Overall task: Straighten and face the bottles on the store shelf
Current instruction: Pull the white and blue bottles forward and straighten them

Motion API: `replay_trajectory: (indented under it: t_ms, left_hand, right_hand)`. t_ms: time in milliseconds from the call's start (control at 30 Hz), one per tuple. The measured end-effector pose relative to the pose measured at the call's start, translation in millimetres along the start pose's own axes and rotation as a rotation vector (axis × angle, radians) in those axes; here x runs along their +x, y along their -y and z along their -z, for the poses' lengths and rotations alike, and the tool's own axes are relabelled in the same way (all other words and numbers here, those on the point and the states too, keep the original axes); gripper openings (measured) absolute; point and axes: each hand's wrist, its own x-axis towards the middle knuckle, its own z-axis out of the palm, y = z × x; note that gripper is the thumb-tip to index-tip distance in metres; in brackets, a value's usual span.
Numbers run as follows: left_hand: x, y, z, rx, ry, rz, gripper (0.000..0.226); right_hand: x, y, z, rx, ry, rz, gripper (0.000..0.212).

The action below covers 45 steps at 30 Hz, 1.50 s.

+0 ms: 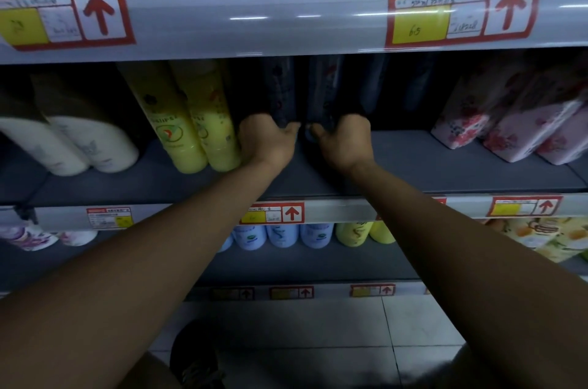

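Observation:
Two tall dark bottles stand side by side deep on the middle shelf [413, 163]. My left hand [265, 142] grips the base of the left dark bottle [281, 89], fingers curled round it. My right hand [343, 140] grips the base of the right dark bottle [324, 86] the same way. More dark bottles [375, 86] stand behind to the right in shadow; their labels are too dim to read.
Two yellow bottles [191, 121] lean just left of my left hand, white bottles [79, 147] farther left. Floral pink packs [509, 128] sit at the right. The upper shelf rail [286, 16] overhangs. Blue and yellow bottles [283, 236] fill the shelf below.

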Motion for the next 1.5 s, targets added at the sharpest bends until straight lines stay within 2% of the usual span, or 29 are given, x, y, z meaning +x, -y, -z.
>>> replay_trajectory:
  t_ms: [100,233,400,700,1200,1500]
  left_hand:
    - [-8.4,0.3,1.8,0.074,-0.023,-0.023,0.034]
    - [-19.2,7.0,-1.2,0.067,-0.04,-0.047,0.053]
    - [-34.0,15.4,-2.3,-0.092,-0.139,-0.119,0.045]
    - [-66.7,10.7,-11.7,-0.114,0.074,-0.251,0.034]
    - [-94.0,-29.5,-37.8,-0.158,0.138,-0.335,0.027]
    - [-88.0,-48.0,-60.7,-0.119,0.133,-0.399,0.025]
  right_hand:
    - [1.6,-3.5,3.4,-0.03,0.045,-0.031,0.044]
    - [0.8,-9.6,10.7,-0.097,0.077,-0.03,0.046]
    - [-4.4,-16.7,24.5,-0.172,0.068,-0.025,0.048]
    - [-19.2,-33.2,72.6,-0.197,0.074,0.004,0.047]
    - [-46.9,-75.4,141.7,-0.275,0.07,0.056,0.04]
    - [-38.6,-86.1,149.7,-0.231,0.062,0.03,0.042]
